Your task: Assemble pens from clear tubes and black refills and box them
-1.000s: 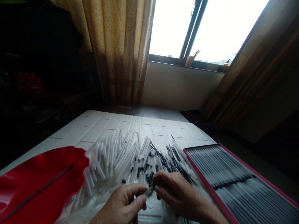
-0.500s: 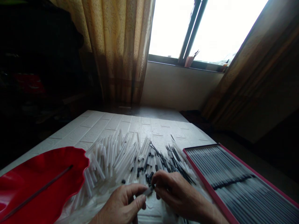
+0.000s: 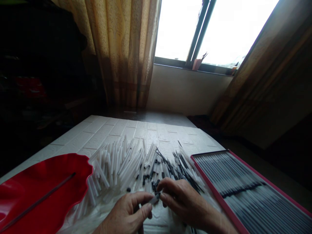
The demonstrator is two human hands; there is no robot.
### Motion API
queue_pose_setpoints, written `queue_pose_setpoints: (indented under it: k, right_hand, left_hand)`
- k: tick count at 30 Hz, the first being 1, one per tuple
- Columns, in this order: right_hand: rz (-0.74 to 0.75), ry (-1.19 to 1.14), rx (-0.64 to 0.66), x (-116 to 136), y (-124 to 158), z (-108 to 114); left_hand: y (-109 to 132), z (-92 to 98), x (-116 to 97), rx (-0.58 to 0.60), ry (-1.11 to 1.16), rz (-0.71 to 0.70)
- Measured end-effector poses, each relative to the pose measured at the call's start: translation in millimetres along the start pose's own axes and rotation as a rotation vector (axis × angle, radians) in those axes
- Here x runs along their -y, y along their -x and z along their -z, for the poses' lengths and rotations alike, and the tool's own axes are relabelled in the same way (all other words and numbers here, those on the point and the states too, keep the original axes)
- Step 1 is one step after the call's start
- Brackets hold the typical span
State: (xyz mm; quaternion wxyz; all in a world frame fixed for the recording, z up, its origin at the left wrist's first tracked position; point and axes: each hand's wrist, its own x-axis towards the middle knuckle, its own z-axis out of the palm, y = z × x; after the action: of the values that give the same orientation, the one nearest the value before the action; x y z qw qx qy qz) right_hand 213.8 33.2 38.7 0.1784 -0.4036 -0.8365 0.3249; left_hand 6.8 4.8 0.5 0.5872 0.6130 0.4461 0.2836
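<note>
My left hand (image 3: 129,209) pinches a short, grey translucent tube (image 3: 154,199) between thumb and fingers. At the tube's dark far end the fingertips of my right hand (image 3: 184,203) are closed, on what looks like a small black cap; the fingers partly hide it. Just beyond both hands lie several small black caps (image 3: 145,179). A heap of clear plastic tubes (image 3: 117,162) spreads to the left of them. Thin dark rods (image 3: 185,166) lie in a loose bundle beyond my right hand.
A red wavy-edged dish (image 3: 56,165) at the left holds one long slim stick (image 3: 41,201). On the right, a pink-rimmed box (image 3: 207,182) carries rows of slim clear-and-black sticks. All of it rests on a white brick-patterned tabletop (image 3: 143,130), with curtains and a window behind.
The fingertips of my right hand have shifted very slightly left at the tube's dark end. My left hand stays in place, still pinching the tube.
</note>
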Motion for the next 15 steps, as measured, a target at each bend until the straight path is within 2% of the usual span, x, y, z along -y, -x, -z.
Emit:
queue_pose_setpoints:
  k: [5,8,12,15]
  right_hand:
    - [0.014,-0.064,-0.002,0.2,-1.3,3.1]
    - [0.011,-0.106,-0.083,-3.3,-0.8,9.6]
    - [-0.061,-0.308,-0.252,-12.2,0.5,17.2]
    - [-0.087,-0.477,-0.285,-16.0,0.1,18.4]
  left_hand:
    - [-0.4,0.2,2.2,0.010,0.039,-0.005]
    - [1.4,4.8,-4.6,0.005,0.086,0.046]
    - [4.0,16.8,-17.7,-0.109,0.126,0.070]
    - [4.1,24.6,-22.9,-0.226,0.219,0.022]
